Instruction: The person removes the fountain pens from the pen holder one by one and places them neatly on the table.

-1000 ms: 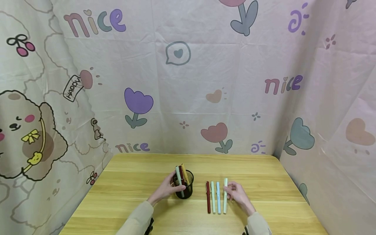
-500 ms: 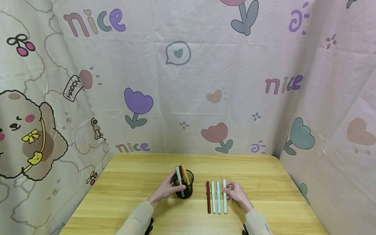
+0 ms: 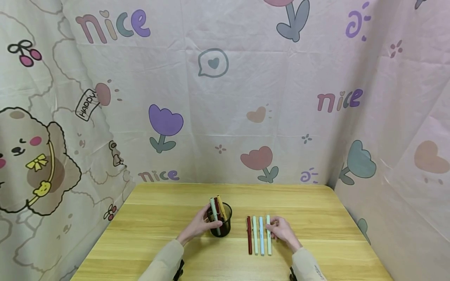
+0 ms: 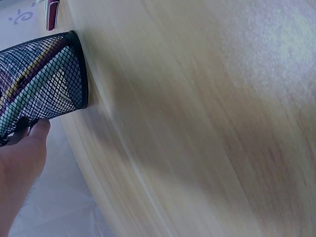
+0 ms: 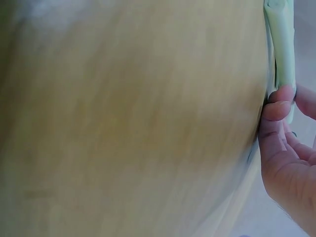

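My left hand (image 3: 198,225) grips the side of a black mesh pen holder (image 3: 227,231) that stands upright on the table. Inside it lean a pale green pen (image 3: 213,205), a dark red pen (image 3: 216,203) and a yellow pen (image 3: 220,203). To the right several pens lie in a row: a dark red pen (image 3: 249,236), a light green pen (image 3: 255,236), a light blue pen (image 3: 261,238) and, at the right end, another light green pen (image 3: 269,245). With thumb and fingers my right hand (image 3: 284,231) pinches that end pen (image 5: 283,47), as the right wrist view also shows.
The wooden table (image 3: 168,203) reaches back to a hanging patterned cloth (image 3: 225,117), which also closes off both sides. In the left wrist view the mesh holder (image 4: 74,69) shows its pens through the wire.
My right hand has shifted slightly left with the end light green pen, which now lies closer to the light blue pen. My left hand and the holder have stayed put.
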Demonstrator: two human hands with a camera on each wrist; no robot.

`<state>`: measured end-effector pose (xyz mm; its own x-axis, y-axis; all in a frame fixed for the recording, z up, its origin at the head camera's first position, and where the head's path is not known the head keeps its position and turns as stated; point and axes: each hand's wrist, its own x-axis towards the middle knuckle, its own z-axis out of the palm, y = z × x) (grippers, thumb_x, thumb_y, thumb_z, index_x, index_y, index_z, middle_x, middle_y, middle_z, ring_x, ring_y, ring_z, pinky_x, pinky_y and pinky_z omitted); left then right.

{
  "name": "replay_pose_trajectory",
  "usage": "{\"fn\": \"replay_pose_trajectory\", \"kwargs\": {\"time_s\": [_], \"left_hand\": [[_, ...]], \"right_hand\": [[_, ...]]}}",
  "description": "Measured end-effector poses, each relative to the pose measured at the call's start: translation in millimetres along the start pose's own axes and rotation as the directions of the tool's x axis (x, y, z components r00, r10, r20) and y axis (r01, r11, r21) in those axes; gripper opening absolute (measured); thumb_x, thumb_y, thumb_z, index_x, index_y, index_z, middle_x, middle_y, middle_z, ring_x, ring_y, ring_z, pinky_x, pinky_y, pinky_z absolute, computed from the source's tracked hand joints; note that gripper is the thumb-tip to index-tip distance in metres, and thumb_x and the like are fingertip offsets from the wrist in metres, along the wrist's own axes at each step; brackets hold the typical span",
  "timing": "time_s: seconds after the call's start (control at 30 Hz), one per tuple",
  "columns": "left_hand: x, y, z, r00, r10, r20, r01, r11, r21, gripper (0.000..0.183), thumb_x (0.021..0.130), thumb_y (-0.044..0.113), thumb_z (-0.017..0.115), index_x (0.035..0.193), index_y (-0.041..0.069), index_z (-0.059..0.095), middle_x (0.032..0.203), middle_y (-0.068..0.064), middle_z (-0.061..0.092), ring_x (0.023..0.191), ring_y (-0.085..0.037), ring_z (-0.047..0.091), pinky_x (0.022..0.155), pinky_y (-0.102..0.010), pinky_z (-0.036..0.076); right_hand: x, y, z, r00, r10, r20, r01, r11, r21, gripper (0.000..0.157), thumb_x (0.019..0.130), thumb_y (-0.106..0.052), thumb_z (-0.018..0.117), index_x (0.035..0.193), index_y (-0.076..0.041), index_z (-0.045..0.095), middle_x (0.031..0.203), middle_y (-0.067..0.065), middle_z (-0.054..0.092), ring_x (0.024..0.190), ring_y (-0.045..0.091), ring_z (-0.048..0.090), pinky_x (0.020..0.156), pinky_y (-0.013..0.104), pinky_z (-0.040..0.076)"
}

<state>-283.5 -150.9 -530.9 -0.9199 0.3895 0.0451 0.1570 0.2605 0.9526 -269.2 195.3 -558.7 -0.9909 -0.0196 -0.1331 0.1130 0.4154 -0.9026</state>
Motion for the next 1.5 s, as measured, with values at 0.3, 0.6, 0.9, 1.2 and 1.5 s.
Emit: {"fn": "replay_pose_trajectory", "kwargs": {"time_s": [0.3, 0.6, 0.9, 1.2, 1.5], "left_hand": [[0.7, 1.0, -1.1, 1.000, -0.016, 0.002, 0.016, 1.000, -0.004, 0.099, 0.089, 0.026, 0.078, 0.160, 0.000, 0.015, 0.160, -0.030, 0.031, 0.149, -0.050, 0.029, 0.120, -0.064, 0.031], [0.9, 1.0, -1.1, 1.000, -0.006, 0.002, 0.006, 1.000, -0.005, 0.098, 0.089, 0.025, 0.078, 0.160, -0.001, 0.016, 0.159, -0.030, 0.032, 0.149, -0.050, 0.029, 0.120, -0.064, 0.030], [0.3, 1.6, -0.6, 1.000, -0.017, -0.007, 0.017, 1.000, -0.006, 0.099, 0.088, 0.025, 0.079, 0.160, -0.001, 0.015, 0.160, -0.031, 0.030, 0.148, -0.051, 0.029, 0.120, -0.064, 0.030], [0.7, 1.0, -0.7, 1.000, -0.009, -0.005, 0.009, 1.000, -0.004, 0.099, 0.088, 0.025, 0.079, 0.160, -0.002, 0.015, 0.159, -0.031, 0.031, 0.148, -0.050, 0.030, 0.120, -0.064, 0.030], [0.2, 1.3, -0.7, 1.000, -0.011, -0.007, 0.011, 1.000, 0.002, 0.100, 0.088, 0.026, 0.079, 0.160, -0.002, 0.015, 0.160, -0.031, 0.030, 0.148, -0.051, 0.029, 0.120, -0.064, 0.030]], "right_hand": [[1.6, -2.0, 1.6, 1.000, 0.000, -0.012, -0.001, 0.999, -0.040, 0.023, 0.093, -0.008, 0.069, 0.108, 0.007, 0.059, 0.075, 0.008, 0.060, 0.057, 0.013, 0.054, 0.047, 0.021, 0.048], [-0.4, -3.2, 2.9, 1.000, 0.013, -0.015, -0.014, 0.997, -0.074, 0.023, 0.092, -0.008, 0.070, 0.108, 0.006, 0.060, 0.073, 0.007, 0.060, 0.057, 0.013, 0.055, 0.048, 0.022, 0.050], [1.2, -1.9, 3.3, 1.000, 0.013, -0.014, -0.014, 0.995, -0.099, 0.029, 0.091, -0.009, 0.071, 0.112, 0.008, 0.060, 0.075, 0.007, 0.061, 0.056, 0.012, 0.056, 0.048, 0.022, 0.051], [1.3, -3.6, 4.0, 1.000, 0.013, -0.017, -0.015, 0.994, -0.108, 0.031, 0.091, -0.009, 0.071, 0.113, 0.009, 0.059, 0.077, 0.008, 0.061, 0.057, 0.013, 0.057, 0.049, 0.022, 0.051], [-0.5, -3.4, 3.7, 0.999, 0.018, -0.028, -0.020, 0.996, -0.089, 0.033, 0.089, -0.008, 0.072, 0.115, 0.009, 0.059, 0.078, 0.007, 0.058, 0.058, 0.014, 0.055, 0.049, 0.023, 0.050]]}}
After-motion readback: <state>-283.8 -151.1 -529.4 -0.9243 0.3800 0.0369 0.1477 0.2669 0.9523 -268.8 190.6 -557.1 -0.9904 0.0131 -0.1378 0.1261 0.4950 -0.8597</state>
